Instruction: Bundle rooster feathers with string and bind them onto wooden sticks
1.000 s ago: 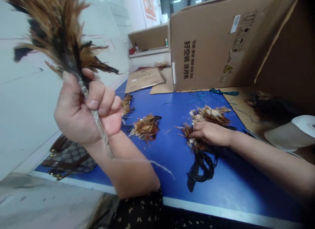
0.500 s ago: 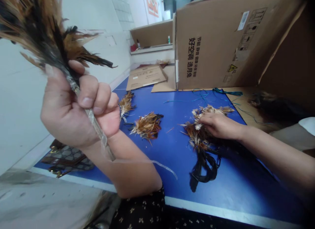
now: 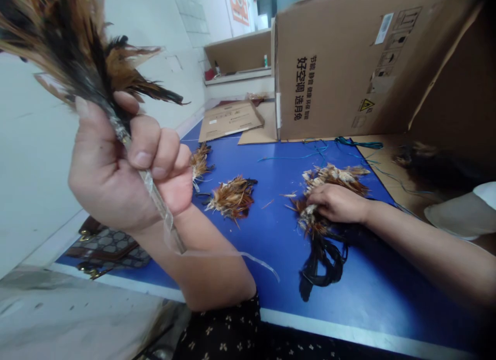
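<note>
My left hand [image 3: 124, 169] is raised at the left, fist closed round the thin taped stick of a feather duster [image 3: 65, 45] whose brown and black feathers fan out to the upper left. A strip of clear tape [image 3: 240, 256] trails from the stick's lower end. My right hand [image 3: 337, 202] rests on the blue table [image 3: 271, 236], fingers curled into a pile of brown and whitish feathers [image 3: 329, 182]. Black feathers [image 3: 321, 262] lie just below that pile.
Two smaller feather bunches [image 3: 232, 197] [image 3: 199, 161] lie mid-table. A big cardboard box [image 3: 349, 65] stands at the back, flat cardboard [image 3: 230, 120] beside it. Blue-green cords [image 3: 349, 143] trail by the box. A patterned bag [image 3: 108, 249] sits at the left edge, a white roll [image 3: 461, 213] at right.
My left hand with the duster shifted slightly. My right hand moved about on the feather pile, reaching farther back and then coming nearer again.
</note>
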The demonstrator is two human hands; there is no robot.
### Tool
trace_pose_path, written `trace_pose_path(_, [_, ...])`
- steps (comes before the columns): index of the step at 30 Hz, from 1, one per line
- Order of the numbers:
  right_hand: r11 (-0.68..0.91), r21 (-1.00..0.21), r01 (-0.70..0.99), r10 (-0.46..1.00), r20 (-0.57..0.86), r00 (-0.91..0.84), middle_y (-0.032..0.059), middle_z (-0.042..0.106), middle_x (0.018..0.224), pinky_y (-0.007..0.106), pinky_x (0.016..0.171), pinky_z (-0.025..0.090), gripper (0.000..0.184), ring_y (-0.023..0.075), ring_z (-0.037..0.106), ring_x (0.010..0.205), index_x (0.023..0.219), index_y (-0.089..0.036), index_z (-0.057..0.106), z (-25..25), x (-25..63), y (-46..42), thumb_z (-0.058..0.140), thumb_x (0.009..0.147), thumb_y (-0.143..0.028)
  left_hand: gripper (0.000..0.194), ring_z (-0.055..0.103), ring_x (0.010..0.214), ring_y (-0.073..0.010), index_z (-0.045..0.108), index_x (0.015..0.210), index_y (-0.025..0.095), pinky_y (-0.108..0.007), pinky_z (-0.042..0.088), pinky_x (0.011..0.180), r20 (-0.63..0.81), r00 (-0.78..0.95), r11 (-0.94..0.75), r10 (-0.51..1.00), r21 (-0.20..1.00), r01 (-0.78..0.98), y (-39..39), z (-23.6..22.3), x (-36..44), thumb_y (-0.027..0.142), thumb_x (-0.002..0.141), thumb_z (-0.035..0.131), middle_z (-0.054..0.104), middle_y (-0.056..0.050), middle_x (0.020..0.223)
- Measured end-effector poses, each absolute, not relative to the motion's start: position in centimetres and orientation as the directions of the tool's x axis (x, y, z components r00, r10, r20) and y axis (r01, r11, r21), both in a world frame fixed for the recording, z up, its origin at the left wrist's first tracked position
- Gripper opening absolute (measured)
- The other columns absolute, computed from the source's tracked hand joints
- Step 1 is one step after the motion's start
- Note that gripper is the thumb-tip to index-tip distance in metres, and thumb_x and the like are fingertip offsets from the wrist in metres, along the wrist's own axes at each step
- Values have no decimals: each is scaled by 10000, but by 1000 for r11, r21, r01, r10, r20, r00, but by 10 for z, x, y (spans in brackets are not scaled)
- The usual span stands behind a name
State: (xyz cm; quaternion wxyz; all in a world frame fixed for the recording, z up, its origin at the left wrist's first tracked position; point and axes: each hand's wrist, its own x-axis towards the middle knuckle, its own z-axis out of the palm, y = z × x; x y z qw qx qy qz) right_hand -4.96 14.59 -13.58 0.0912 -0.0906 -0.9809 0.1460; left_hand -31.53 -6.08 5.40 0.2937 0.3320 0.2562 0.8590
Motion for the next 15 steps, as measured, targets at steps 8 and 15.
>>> trace_pose_path(8, [826, -395, 402, 498, 175, -850, 63, 688, 884, 337, 836, 493, 140, 227, 626, 833, 938, -196, 660, -107, -31, 147, 569, 870, -278, 618, 216, 296, -46, 599, 832, 175, -215, 180, 340, 401, -605, -691, 687, 619, -374, -60, 55, -311, 533, 1125, 189, 227, 97, 423])
trace_pose_path(15, [674, -369, 640, 665, -72, -743, 102, 748, 933, 316, 752, 493, 342, 234, 693, 827, 957, -198, 652, -130, -41, 121, 452, 1012, -468, 615, 272, 314, -42, 622, 873, 166, -169, 254, 341, 463, -540, -684, 703, 648, -335, -60, 51, -314, 519, 1127, 187, 256, 98, 438])
